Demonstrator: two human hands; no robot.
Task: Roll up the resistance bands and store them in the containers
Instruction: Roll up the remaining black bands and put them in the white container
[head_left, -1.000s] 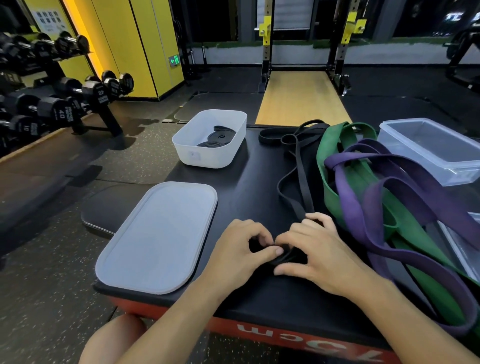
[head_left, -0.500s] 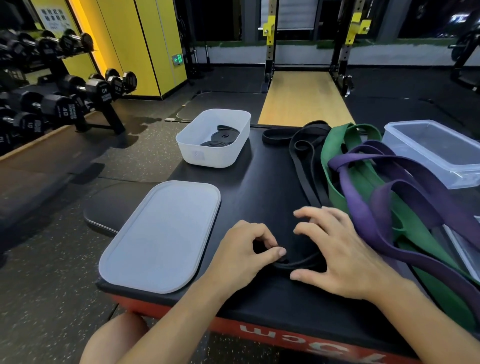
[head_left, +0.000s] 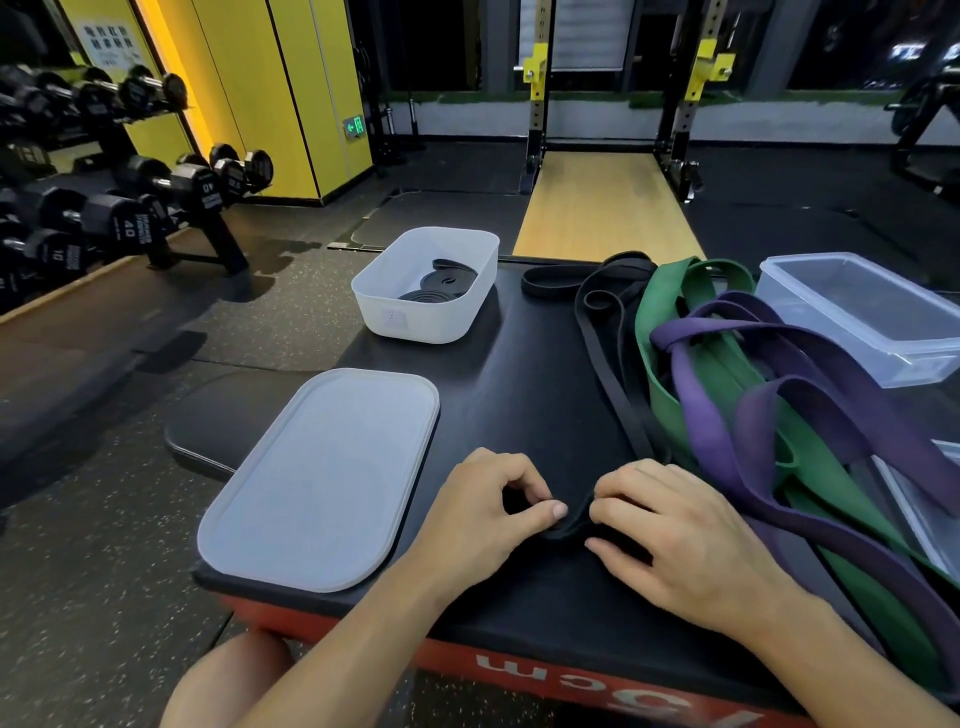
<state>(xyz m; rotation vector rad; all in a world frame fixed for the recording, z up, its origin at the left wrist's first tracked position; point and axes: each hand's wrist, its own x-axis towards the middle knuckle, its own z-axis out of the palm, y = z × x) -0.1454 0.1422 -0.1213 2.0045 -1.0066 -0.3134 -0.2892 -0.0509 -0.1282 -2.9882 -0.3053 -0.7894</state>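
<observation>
Step in hand: rolling the near end of the thin black band (head_left: 613, 364) into a coil — a judgement from the small dark bundle between the two hands.
Left hand (head_left: 480, 512): curled narrow, thumb and forefinger pinched on the start of the coil, close to the near edge of the surface (head_left: 519, 395).
Right hand (head_left: 675, 530): fingers bent down over the band just beside the left, pressing it flat; how much is wound under them I cannot tell.
Black band: its free length runs away from the hands up the surface to a loose loop at the far edge, touching the green band (head_left: 660, 374).
Doing it well: keep the left pinch firm as the core and let the right hand feed the strap flat, edge over edge — a twist now would make the coil lopsided.
Watch for: the tail dragging the green band and purple band (head_left: 701, 415), which lie tangled alongside.
Where it goes: likely the white tub (head_left: 395, 322) at the far left, which already holds black coils (head_left: 436, 286); its lid (head_left: 322, 478) lies near the left hand.
Other tub: a clear container (head_left: 893, 358) at the right, with nothing visible in it.
</observation>
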